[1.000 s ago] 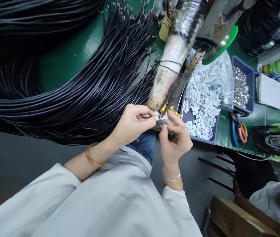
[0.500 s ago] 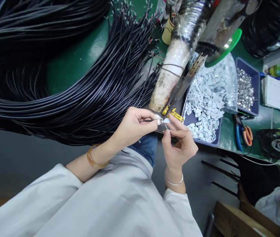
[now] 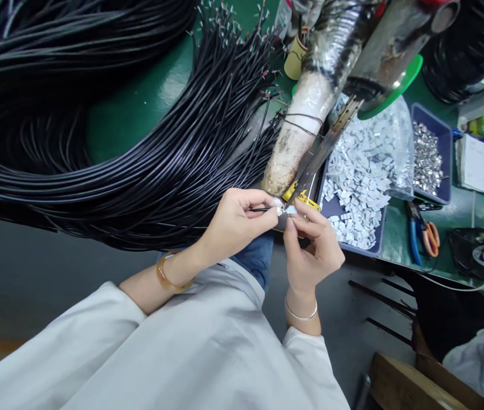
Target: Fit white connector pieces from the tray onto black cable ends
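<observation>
My left hand pinches the end of a black cable between thumb and fingers, with white wrapping on a fingertip. Just to its right, my right hand is closed with thumb and fingers pressed together near the cable's end; a thin wire seems to be between them, too small to make out surely. Both hands meet under the tip of a soldering iron and by a yellow metal piece. A large bundle of black cables lies to the left. Small white pieces fill a tray right of the iron.
A blue bin holds small metal parts. Pliers with blue and orange handles lie near the green table's edge. A white wrapped tube stands behind my hands. At the lower right are a cardboard box and part of another person.
The view has shifted slightly. My right thumb and fingertips have moved a little up and closer to the cable end; my left hand keeps its pinch.
</observation>
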`<move>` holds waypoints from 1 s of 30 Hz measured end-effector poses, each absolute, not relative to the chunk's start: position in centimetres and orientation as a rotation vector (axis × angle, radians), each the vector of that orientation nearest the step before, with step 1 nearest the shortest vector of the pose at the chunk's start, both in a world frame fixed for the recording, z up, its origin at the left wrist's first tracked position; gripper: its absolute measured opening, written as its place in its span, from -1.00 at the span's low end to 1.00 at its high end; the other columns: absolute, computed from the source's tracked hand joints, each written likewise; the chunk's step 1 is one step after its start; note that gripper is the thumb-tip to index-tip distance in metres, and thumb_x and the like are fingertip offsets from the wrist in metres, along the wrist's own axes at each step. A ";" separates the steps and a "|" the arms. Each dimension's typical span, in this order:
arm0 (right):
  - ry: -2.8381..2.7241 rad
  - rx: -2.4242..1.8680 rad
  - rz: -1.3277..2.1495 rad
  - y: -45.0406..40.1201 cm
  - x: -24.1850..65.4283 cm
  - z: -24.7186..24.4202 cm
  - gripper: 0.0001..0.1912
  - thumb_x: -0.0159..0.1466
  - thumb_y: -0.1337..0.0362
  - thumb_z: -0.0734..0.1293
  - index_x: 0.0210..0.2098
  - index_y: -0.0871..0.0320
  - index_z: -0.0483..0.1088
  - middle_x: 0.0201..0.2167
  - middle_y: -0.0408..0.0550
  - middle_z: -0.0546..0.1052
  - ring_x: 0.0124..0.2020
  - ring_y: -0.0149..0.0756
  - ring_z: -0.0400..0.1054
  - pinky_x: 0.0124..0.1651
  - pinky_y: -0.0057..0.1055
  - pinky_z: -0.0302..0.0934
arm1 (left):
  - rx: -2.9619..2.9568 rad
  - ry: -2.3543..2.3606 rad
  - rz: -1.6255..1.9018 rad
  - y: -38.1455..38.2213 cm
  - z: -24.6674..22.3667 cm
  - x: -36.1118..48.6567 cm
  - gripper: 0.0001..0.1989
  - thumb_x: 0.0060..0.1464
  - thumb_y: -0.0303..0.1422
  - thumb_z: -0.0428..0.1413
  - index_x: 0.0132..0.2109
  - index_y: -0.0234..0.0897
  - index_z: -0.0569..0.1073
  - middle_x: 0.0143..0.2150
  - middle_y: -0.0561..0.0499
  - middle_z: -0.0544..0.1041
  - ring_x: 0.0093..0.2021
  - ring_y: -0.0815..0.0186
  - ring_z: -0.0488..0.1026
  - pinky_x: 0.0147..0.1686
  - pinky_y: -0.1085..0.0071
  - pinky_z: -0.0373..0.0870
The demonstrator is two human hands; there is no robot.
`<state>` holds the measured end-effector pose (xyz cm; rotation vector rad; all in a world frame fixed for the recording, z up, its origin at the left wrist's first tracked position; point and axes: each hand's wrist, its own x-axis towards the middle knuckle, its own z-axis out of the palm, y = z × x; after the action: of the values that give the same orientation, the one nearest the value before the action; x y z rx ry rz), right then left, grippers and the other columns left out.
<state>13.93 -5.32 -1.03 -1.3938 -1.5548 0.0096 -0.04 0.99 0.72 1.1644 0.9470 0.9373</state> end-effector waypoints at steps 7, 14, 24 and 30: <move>-1.520 -1.347 0.001 -5.2 13.6 -0.9 -0.80 0.19 0.50 0.44 -0.25 0.11 0.46 -0.05 -0.03 0.66 -0.13 -0.27 0.62 -0.11 -0.31 0.59 | 1.192 0.929 0.938 0.9 1.2 -0.1 -0.90 -0.01 -0.45 0.19 -0.39 -0.38 0.60 -0.56 0.12 0.42 -0.61 0.55 0.12 -0.62 0.60 0.12; -1.517 -1.422 0.021 -5.2 13.9 -1.1 -0.83 0.22 0.46 0.45 -0.24 0.09 0.48 -0.12 -0.07 0.67 -0.21 -0.29 0.62 -0.23 -0.38 0.57 | 1.229 0.966 0.907 0.7 0.7 0.0 -0.89 0.02 -0.42 0.19 -0.36 -0.39 0.58 -0.55 0.11 0.38 -0.57 0.53 0.15 -0.59 0.60 0.14; -1.609 -1.386 -0.137 -5.6 13.6 -0.8 -0.80 0.17 0.48 0.47 -0.28 0.10 0.45 -0.11 -0.07 0.68 -0.20 -0.33 0.62 -0.14 -0.41 0.56 | 1.265 0.896 0.882 0.7 0.5 -0.5 -0.87 0.07 -0.44 0.16 -0.36 -0.38 0.59 -0.48 0.07 0.47 -0.51 0.50 0.25 -0.52 0.59 0.22; -1.434 -1.311 0.047 -5.9 14.1 -0.8 -0.85 0.28 0.43 0.39 -0.20 0.09 0.40 -0.20 -0.11 0.69 -0.28 -0.27 0.64 -0.31 -0.35 0.56 | 1.415 0.877 0.749 0.3 0.3 -1.0 -0.84 0.09 -0.43 0.14 -0.34 -0.36 0.61 -0.55 0.11 0.42 -0.56 0.48 0.22 -0.54 0.52 0.13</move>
<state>14.15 -5.87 -0.77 -1.3110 -1.4344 0.0471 -0.99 0.30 0.30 1.4154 0.8772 0.7486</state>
